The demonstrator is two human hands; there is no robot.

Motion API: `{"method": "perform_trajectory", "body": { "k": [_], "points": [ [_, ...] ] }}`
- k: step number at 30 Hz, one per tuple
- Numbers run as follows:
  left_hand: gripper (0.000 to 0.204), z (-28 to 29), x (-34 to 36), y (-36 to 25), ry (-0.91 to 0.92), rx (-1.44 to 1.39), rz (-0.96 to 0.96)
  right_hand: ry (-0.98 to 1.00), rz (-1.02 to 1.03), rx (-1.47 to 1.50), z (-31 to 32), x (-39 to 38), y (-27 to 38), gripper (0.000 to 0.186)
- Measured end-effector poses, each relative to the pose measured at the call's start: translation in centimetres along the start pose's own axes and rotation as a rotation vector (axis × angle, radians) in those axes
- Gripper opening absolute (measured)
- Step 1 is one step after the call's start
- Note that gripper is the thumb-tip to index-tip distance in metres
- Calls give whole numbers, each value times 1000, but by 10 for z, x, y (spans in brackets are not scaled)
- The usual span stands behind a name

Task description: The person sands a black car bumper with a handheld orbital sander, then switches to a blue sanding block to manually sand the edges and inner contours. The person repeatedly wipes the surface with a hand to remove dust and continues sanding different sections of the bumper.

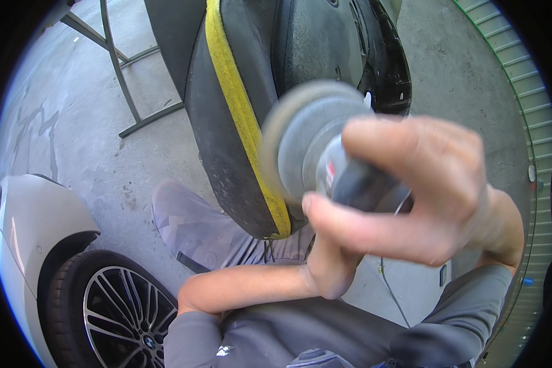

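Observation:
My right hand (423, 184) is wrapped round a grey and black handheld rotary sander (303, 141), raised with its round pad tilted over a dark car bumper-like panel (227, 153). The panel has a yellow band (233, 80) along it and glossy black trim (389, 61) at its far right. My left hand (331, 273) is behind and below my right hand, near the sander; its fingers are hidden, so I cannot tell what they hold. The sander and my right hand are blurred.
A grey metal stand (135, 118) is at the upper left on the concrete floor (80, 147). A white car's fender (37, 227) and wheel (126, 313) are close at the lower left. A cord (394, 299) hangs below my hands. Ribbed metal sheeting (518, 86) runs along the right.

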State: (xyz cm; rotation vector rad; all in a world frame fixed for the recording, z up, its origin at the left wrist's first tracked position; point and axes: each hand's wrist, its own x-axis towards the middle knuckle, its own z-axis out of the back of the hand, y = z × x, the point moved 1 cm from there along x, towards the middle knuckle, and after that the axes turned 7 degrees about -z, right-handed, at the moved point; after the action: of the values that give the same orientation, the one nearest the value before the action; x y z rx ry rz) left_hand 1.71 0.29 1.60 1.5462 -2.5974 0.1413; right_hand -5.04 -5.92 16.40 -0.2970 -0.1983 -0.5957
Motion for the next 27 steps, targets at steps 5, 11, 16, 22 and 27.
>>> {"method": "perform_trajectory", "body": {
  "k": [5,11,16,22,27],
  "points": [
    [68,5,-20,14,-59,-23,41,59,-25,20,-6,-31,21,49],
    [62,-6,-8,1,-39,16,-43,44,-66,77,3,-17,11,46],
    [57,-13,20,-15,25,127,-284,-88,50,47,6,13,-24,41],
    [56,20,-13,18,-59,-188,112,-29,45,61,-4,-14,-8,38],
    [60,38,-51,30,-112,-385,468,117,-147,135,-6,-66,20,36]
  ]
}}
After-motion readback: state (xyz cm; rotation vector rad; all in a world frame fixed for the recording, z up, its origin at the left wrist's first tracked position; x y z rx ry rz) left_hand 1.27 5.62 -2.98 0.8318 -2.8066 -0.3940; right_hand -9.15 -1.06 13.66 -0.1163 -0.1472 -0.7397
